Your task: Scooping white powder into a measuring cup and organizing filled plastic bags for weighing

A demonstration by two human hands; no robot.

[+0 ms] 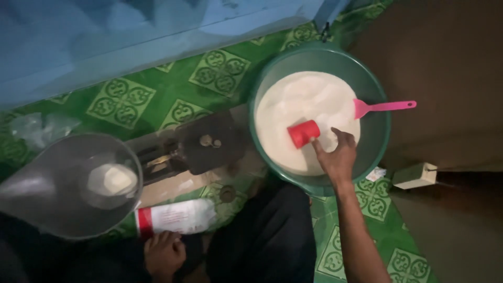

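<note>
My right hand (pixel 336 156) reaches into a large green basin (pixel 378 133) filled with white powder (pixel 304 105) and holds a small red cup (pixel 303 133) tipped on its side against the powder. A pink spatula (pixel 381 107) lies in the basin at the right. My left hand (pixel 164 253) rests low by my lap, its fingers curled on the end of a white packet with a red band (pixel 175 216). A metal scale pan (pixel 70 183) at the left holds a small heap of white powder (pixel 111 179).
A balance scale's dark platform (pixel 209 141) with small weights stands between the pan and the basin. A green patterned mat (pixel 173 99) covers the floor, a blue wall (pixel 105 36) runs behind, and a small white box (pixel 415 175) lies at the right.
</note>
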